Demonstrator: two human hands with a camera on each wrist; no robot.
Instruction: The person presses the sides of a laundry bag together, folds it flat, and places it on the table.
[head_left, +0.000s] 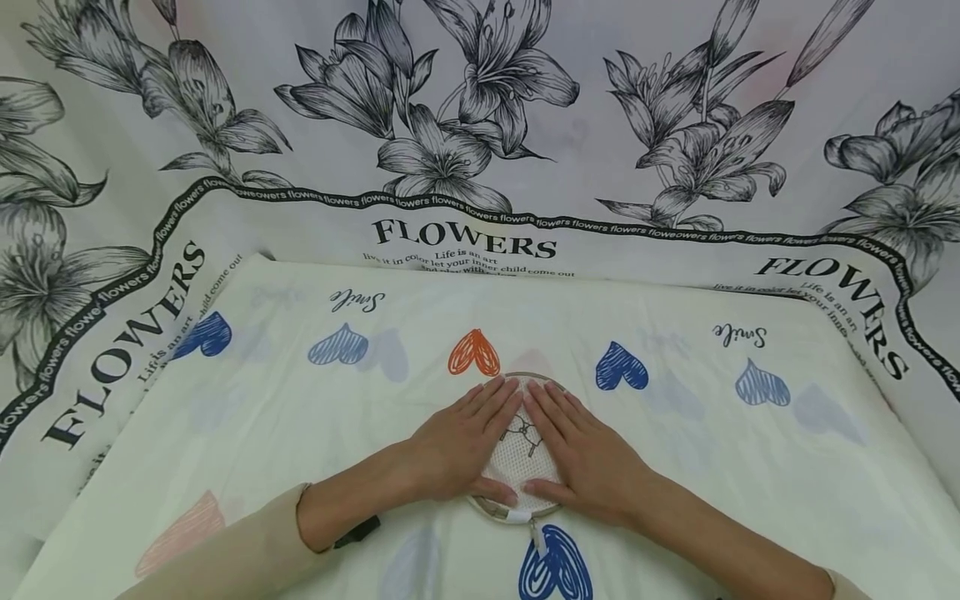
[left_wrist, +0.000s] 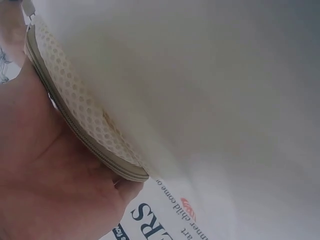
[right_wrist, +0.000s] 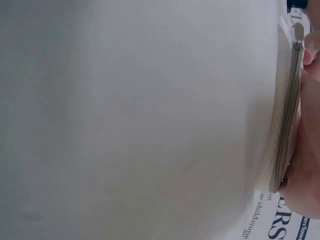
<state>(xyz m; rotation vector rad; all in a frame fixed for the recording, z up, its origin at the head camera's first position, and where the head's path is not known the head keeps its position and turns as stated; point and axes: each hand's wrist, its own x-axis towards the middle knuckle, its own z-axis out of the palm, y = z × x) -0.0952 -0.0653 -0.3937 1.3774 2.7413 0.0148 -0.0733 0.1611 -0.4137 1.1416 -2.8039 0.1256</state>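
Note:
A round, cream mesh zip pouch (head_left: 517, 471) with a dark line drawing on top lies on the table cover. Flat on its left half rests my left hand (head_left: 465, 442), fingers straight and angled toward the far rim. My right hand (head_left: 596, 454) lies the same way on the right half, and the fingertips of both nearly meet at the top. Both thumbs point inward over the near part. A zip (left_wrist: 85, 137) runs round the pouch's edge in the left wrist view. Its pull tab (right_wrist: 299, 32) shows in the right wrist view. The pouch's underside is hidden.
The pale table cover (head_left: 420, 400) carries printed hearts and "Smile" lettering. Behind it stands a white curtain (head_left: 585, 183) with black flowers and "FLOWERS" text. A small dark object (head_left: 358, 532) shows beside my left wrist.

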